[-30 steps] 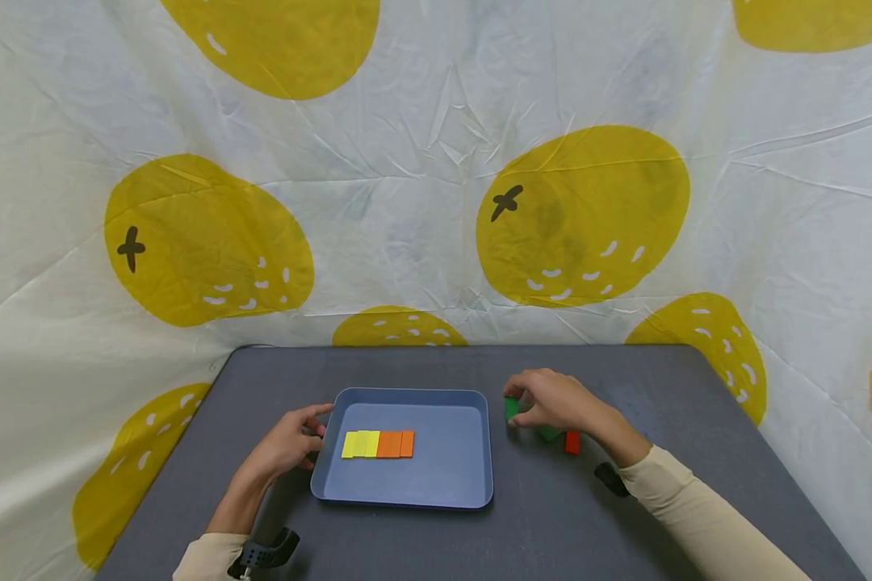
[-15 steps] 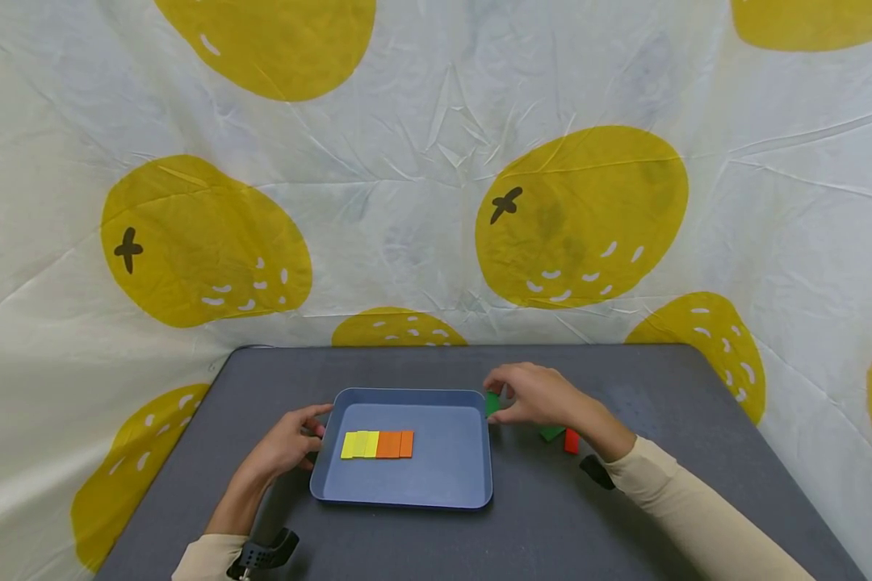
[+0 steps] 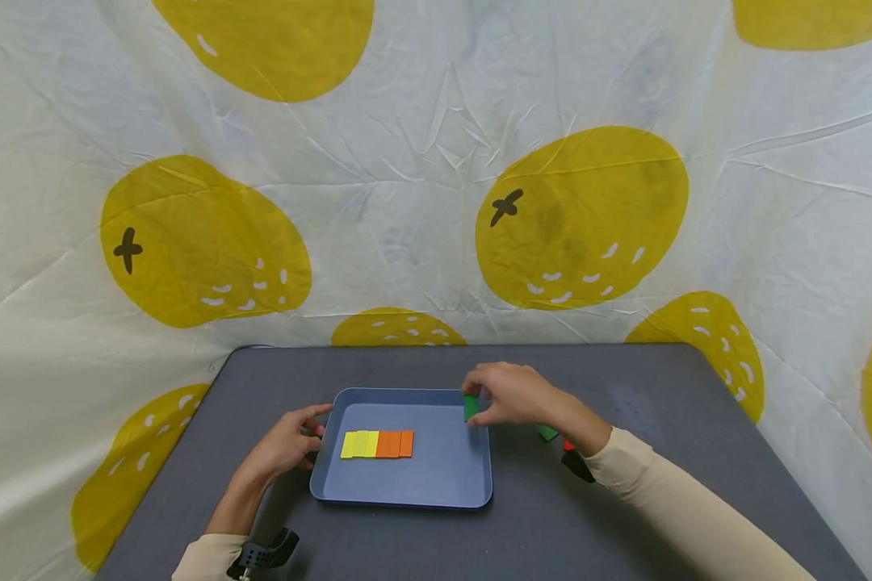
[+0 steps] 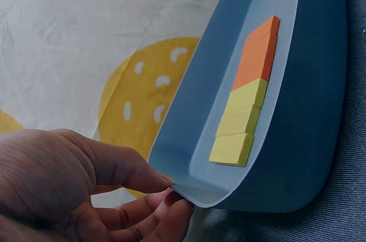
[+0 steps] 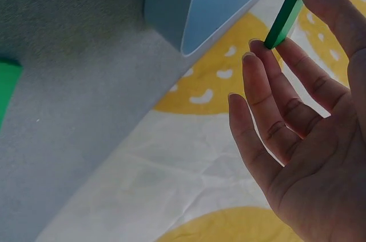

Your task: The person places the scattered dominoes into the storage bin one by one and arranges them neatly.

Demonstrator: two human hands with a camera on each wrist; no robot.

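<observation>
My left hand (image 3: 285,444) grips the left rim of a blue rectangular tray (image 3: 436,484), thumb on the rim and fingers below it in the left wrist view. Flat yellow blocks (image 4: 234,125) and orange blocks (image 4: 255,56) lie end to end in one row inside the tray. Over the tray's back right corner, my right hand (image 3: 514,393) pinches a thin green block (image 5: 283,19) between thumb and fingertips. The block is tilted on edge, and its other fingers are spread in the right wrist view.
Right of the tray, another green piece (image 3: 548,433) lies on the dark grey table (image 3: 400,545). Beside it a red block (image 3: 568,445) is partly hidden by my right wrist. A white cloth (image 3: 400,242) with yellow fruit prints hangs behind the table.
My right hand has carried the green block leftward from the table on the right to over the tray's right edge. My left hand and the tray have stayed in place.
</observation>
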